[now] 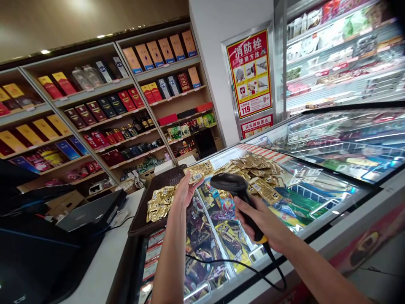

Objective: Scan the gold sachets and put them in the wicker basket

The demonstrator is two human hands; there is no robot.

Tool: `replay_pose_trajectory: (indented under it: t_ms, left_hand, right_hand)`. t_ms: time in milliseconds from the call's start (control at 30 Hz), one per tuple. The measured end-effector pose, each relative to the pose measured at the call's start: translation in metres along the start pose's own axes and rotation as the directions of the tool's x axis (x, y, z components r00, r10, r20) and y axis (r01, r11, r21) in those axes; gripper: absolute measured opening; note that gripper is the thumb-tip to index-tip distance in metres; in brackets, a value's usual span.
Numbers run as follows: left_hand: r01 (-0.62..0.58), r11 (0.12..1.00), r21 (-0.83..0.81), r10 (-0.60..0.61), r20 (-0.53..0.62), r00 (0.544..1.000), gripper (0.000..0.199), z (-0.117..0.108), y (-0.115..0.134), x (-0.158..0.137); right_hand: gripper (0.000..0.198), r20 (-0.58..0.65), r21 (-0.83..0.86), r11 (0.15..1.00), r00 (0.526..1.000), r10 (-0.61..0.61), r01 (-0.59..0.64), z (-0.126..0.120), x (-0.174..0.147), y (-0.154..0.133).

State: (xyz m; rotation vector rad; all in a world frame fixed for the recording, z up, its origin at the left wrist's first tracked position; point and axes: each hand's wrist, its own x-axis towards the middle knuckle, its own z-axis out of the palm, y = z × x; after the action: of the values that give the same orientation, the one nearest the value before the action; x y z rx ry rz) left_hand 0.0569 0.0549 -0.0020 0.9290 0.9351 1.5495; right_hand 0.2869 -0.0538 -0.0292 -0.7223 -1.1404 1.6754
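Note:
My left hand (186, 188) is closed on a gold foil packet (200, 171), whose barcode label faces up. In my right hand (261, 217) is a black barcode scanner (232, 184), its head pointed toward that packet; a black cable (228, 261) loops down from its handle. Left of my left hand, a dark brown woven basket (136, 219) holds a heap of similar gold packets (161, 204). Beyond the scanner, a loose pile of gold packets (256, 169) lies on the glass top of a chest freezer (319, 162).
Through the freezer glass show colourful packaged goods (234, 242) and wire baskets. On the left stands a white counter (104, 257) with a black device (91, 211). Shelves of boxes (117, 103) line the back wall, beside a red sign (249, 71). A lit refrigerated display (341, 55) is at right.

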Motion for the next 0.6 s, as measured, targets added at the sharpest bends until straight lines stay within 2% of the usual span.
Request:
replay_pose_trajectory:
  t_ms: [167,467,600]
  left_hand:
    - [0.022,1.0,-0.005,-0.022,-0.008,1.0,0.029,-0.003,0.001,0.001]
    - [-0.006,1.0,-0.026,0.006,-0.013,1.0,0.028,-0.008,0.003,0.001]
    - [-0.003,1.0,-0.022,0.003,0.035,0.999,0.031,-0.008,0.0,0.004]
  right_hand:
    - [0.043,0.018,0.045,0.999,1.0,0.012,-0.013,0.016,0.004,0.0]
    - [0.044,-0.014,0.098,0.995,1.0,0.021,-0.019,0.019,0.005,0.005]
    - [0.046,-0.018,0.115,0.993,0.999,0.038,-0.036,0.02,0.003,0.005]
